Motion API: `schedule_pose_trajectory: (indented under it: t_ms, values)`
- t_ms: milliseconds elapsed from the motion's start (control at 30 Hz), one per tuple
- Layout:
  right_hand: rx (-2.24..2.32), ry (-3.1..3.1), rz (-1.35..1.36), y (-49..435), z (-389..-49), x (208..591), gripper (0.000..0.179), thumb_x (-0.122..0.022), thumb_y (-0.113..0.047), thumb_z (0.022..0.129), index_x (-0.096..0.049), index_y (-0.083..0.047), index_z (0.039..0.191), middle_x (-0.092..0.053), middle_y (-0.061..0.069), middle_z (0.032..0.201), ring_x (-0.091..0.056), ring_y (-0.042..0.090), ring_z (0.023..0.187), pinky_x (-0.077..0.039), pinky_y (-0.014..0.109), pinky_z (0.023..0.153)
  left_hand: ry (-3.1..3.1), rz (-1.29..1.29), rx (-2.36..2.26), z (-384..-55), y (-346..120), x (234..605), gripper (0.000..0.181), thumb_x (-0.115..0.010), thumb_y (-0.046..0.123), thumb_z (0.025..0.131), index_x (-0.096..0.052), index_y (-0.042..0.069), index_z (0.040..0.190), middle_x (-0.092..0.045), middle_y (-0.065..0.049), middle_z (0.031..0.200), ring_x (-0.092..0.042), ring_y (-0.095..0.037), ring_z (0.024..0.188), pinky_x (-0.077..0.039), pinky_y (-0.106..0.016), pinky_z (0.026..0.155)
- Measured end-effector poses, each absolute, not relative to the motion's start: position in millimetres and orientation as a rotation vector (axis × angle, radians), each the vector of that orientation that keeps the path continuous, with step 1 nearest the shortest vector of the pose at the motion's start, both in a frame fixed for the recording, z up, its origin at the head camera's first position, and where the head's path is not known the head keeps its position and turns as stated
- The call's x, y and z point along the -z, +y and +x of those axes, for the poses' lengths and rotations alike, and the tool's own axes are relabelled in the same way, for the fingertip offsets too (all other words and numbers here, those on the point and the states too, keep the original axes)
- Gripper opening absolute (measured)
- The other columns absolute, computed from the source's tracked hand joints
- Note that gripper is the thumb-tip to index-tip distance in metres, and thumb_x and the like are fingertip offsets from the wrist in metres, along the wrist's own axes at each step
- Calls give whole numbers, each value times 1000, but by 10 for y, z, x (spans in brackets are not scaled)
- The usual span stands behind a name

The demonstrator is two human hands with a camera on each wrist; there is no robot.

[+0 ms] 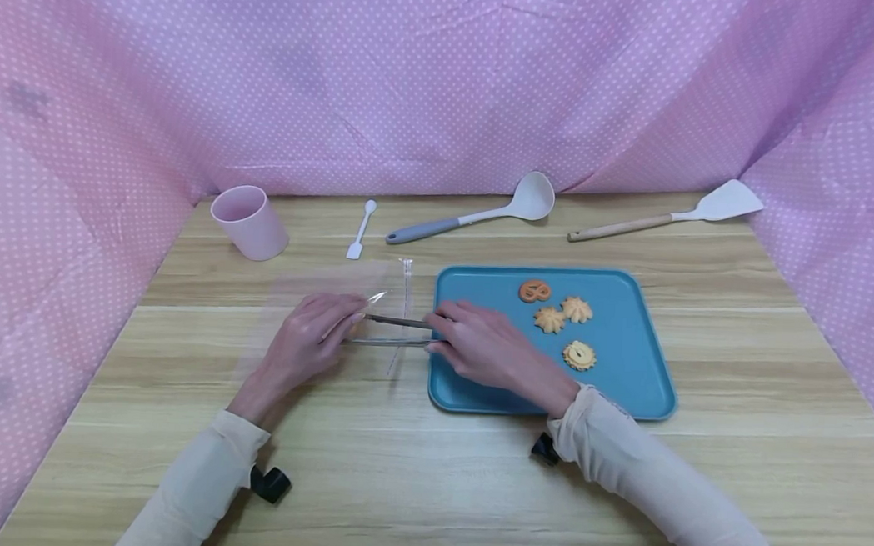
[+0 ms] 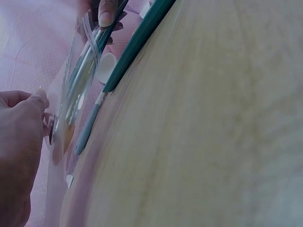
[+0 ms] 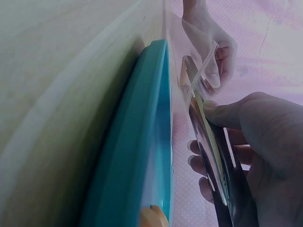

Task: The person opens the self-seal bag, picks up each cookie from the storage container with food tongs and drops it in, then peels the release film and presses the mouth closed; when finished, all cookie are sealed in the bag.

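Fingers (image 1: 444, 313) of the right hand (image 1: 489, 343) are bent round long, shiny metal tongs (image 1: 398, 322), the thumb on one side and fingertips on the other. Curled too, the left hand (image 1: 313, 332) pinches a clear plastic bag (image 1: 377, 297) beside the far ends of the tongs; whether it also grips the metal through the film, I cannot tell. The bag spreads leftward over the pale wood-grain table (image 1: 408, 505), and its narrow seal strip (image 1: 407, 288) stands on the side towards the right hand. Both arms of the tongs pass across that strip — a little apart from each other — and their ends lie within the film. A tan-orange patch (image 2: 69, 136) shows near the ends from the left wrist, too blurred to name.

Just to the right sits a blue rectangular tray (image 1: 628, 343), the right hand over its left edge. It bears a brown pretzel-shaped biscuit (image 1: 534, 291), two golden star-shaped cookies (image 1: 563, 314) side by side, and a round cookie with a fluted edge (image 1: 579, 356) nearer the person. Behind, from left to right, are a pink cylindrical cup (image 1: 252, 227), tilted; a tiny white spatula (image 1: 361, 231); a white ladle with a grey-blue handle (image 1: 478, 215); and a white turner with a wooden handle (image 1: 723, 202).
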State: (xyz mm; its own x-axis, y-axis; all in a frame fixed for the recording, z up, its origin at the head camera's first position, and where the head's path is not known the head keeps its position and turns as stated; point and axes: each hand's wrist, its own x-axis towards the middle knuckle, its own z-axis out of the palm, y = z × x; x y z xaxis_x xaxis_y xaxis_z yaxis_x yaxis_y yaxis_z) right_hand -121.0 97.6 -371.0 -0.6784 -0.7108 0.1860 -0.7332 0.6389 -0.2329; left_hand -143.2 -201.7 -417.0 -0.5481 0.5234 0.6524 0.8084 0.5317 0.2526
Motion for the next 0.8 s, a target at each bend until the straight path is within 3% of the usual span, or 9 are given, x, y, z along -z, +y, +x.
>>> schedule_pose_trajectory:
  t_ms: [567, 800]
  values:
    - [-452, -2762, 1223, 905, -1239, 3751, 34, -66, -25, 104, -67, -3, 130, -65, 11, 117, -64, 26, 103, -57, 40, 83, -2145, -1047, 828, -1440, -1991, 4158, 32, -74, -13, 83, -74, -6, 114, -75, -18, 111, -72, -39, 100, -53, -56, 92]
    - [-509, -2770, 1199, 953, -1233, 3746, 31, -67, -24, 104, -68, -4, 127, -65, 10, 115, -62, 25, 97, -56, 38, 75, -2153, -1034, 826, -1434, -2018, 4151, 24, -71, -5, 90, -74, -6, 113, -75, -18, 113, -72, -39, 100, -53, -54, 94]
